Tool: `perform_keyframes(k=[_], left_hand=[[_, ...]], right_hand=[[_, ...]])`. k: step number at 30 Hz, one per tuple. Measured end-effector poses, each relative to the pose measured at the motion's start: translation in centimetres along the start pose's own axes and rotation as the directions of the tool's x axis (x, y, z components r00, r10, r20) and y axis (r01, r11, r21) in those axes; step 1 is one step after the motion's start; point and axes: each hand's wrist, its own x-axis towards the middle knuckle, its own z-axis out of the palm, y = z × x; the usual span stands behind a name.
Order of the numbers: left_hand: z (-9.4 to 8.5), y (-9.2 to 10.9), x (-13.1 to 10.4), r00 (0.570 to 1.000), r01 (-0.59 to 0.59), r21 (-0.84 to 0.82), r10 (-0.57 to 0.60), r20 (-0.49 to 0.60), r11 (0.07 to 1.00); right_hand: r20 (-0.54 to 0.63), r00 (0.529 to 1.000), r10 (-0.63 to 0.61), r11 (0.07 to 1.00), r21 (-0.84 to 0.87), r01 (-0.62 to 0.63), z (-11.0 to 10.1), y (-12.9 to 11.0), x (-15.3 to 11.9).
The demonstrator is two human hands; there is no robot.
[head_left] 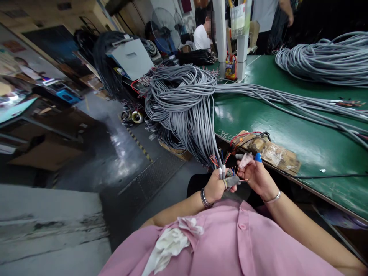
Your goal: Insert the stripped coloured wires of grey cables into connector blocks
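My left hand point(217, 188) is closed around the ends of grey cables, gripping them just below white sleeves point(222, 171). Thin coloured wires point(221, 156), red, blue, orange and black among them, fan out of these ends. Grey wrapping covers one finger of this hand. To its right, my right hand point(258, 178) has curled fingers close to wires with bare copper tips point(243, 180). A blue finger cot point(258, 157) covers its thumb, and whitish wrapping shows at a fingertip. What those fingers pinch, if anything, is too small to tell. The large grey cable bundle point(184, 103) hangs over the table's edge.
On the green table point(324, 153) lies a worn wooden block point(276, 153) with red and black leads. A cable coil point(324, 61) rests at the back right, and long cables point(273, 94) stretch across. White posts point(243, 42) rise behind. People work in the background.
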Motion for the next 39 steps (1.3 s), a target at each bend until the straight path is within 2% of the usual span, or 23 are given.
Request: perform_keyframes(k=[6, 8, 13, 17, 21, 26, 32, 39], left_hand=[[0.4, -0.2, 0.0, 0.995, -0.016, -0.074, 0.009, -0.102, 0.997], [0.6, -0.3, 0.3, 0.992, -0.024, -0.083, 0.014, -0.122, 0.996], [0.9, -0.8, 1.0, 0.990, -0.037, -0.081, 0.026, -0.135, 0.996], [0.9, -1.2, 1.3, 0.991, -0.022, -0.072, 0.012, -0.133, 0.997], [0.7, -1.3, 1.2, 0.991, -0.013, -0.047, 0.006, -0.136, 0.999], [0.2, -1.0, 0.1, 0.990, -0.062, -0.022, 0.059, -0.130, 0.998], [0.4, -0.8, -0.4, 0.969, -0.142, -0.067, 0.124, -0.216, 0.988], [1.4, -0.6, 0.8, 0.942, -0.171, -0.050, 0.148, -0.301, 0.984]], right_hand=[[-0.077, 0.980, -0.184, 0.973, -0.154, 0.171, 0.5, 0.5, 0.1], [-0.089, 0.975, -0.205, 0.967, -0.170, 0.188, 0.5, 0.7, 0.1], [-0.101, 0.987, -0.122, 0.988, -0.102, 0.112, 0.1, 0.9, 0.6], [-0.141, 0.981, -0.135, 0.990, -0.046, 0.130, 0.3, 0.9, 0.9], [-0.086, 0.987, -0.135, 0.987, -0.101, 0.126, 0.4, 1.0, 0.7], [-0.013, 0.999, -0.039, 0.999, -0.021, 0.039, -0.1, 0.5, 0.2], [-0.018, 0.998, -0.059, 0.993, -0.106, 0.057, 0.2, -0.1, -0.3], [-0.049, 0.998, -0.039, 0.999, -0.004, 0.039, 0.0, 0.4, -0.1]])
